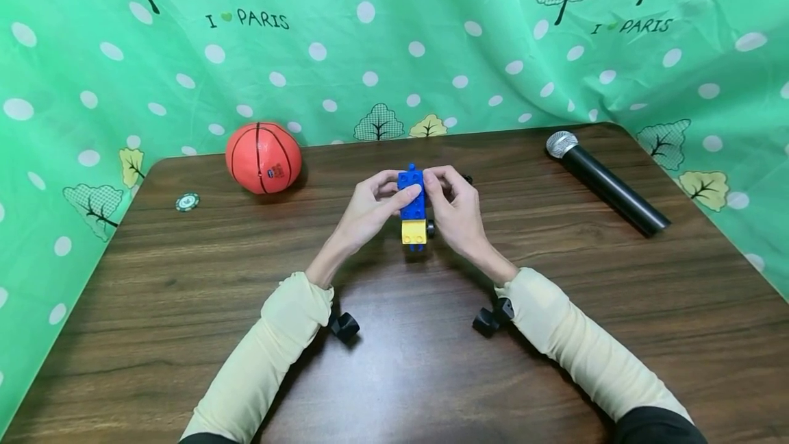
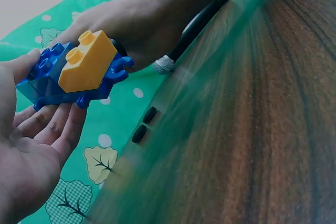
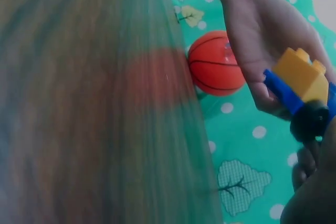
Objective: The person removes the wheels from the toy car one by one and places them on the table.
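Observation:
Between both hands, above the table, is a toy car of building blocks [image 1: 412,205], with a blue studded body and a sloped yellow block [image 2: 90,64] at the near end. One black wheel [image 1: 430,228] sits on its right side near the yellow block. My left hand [image 1: 368,211] holds the car, thumb across the blue top and fingers underneath. From the other side my right hand [image 1: 457,210] grips the blue body toward its far end; its fingertips are partly hidden. No wheels show on the car's left side in the left wrist view.
Two loose black wheels [image 2: 145,124] rest on the table [image 1: 419,375] beyond the hands. A red toy basketball [image 1: 264,157] and a green-and-white poker chip [image 1: 188,202] are at the left. At the right lies a black microphone [image 1: 607,183]. A green curtain [image 1: 370,33] hangs behind.

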Demonstrator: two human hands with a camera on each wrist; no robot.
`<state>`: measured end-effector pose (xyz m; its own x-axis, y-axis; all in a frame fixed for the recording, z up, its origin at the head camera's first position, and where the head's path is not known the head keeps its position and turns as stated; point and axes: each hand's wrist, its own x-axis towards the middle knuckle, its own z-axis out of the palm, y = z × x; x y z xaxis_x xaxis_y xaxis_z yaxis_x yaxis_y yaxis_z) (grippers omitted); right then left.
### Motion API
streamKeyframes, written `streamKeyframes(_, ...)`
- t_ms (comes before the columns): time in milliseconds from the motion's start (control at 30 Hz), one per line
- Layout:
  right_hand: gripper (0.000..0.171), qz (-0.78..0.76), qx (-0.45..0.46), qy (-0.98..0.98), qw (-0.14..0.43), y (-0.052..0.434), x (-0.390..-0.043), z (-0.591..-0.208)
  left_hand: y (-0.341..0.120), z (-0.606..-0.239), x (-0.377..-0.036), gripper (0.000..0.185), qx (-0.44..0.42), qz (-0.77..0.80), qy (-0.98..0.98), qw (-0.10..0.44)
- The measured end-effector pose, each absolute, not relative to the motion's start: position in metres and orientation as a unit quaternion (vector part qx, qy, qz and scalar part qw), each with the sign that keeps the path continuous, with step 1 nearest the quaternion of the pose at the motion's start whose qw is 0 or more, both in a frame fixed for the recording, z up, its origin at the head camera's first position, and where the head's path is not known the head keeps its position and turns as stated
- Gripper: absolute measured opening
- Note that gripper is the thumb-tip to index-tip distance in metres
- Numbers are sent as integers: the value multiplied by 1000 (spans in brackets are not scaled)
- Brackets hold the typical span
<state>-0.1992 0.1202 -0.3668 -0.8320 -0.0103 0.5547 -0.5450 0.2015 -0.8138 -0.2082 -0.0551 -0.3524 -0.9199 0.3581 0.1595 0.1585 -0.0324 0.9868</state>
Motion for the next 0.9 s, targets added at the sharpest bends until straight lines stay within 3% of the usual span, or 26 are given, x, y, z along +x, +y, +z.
streamKeyframes(167, 16, 540, 178, -764, 305, 117, -199, -370, -52, -354, -207, 36, 194, 694, 690, 67)
streamKeyframes(300, 16, 505, 183, -772, 340, 117, -199, -371, -51, -354, -204, 36, 202, 696, 687, 58)
streamKeyframes(667, 13, 433, 242, -797, 345, 120, -199, -368, -54, -354, -206, 39, 198, 696, 687, 63)
streamKeyframes(900, 9, 396, 272, -806, 347, 122, -200, -364, -58, -349, -206, 41, 188, 726, 653, 104)
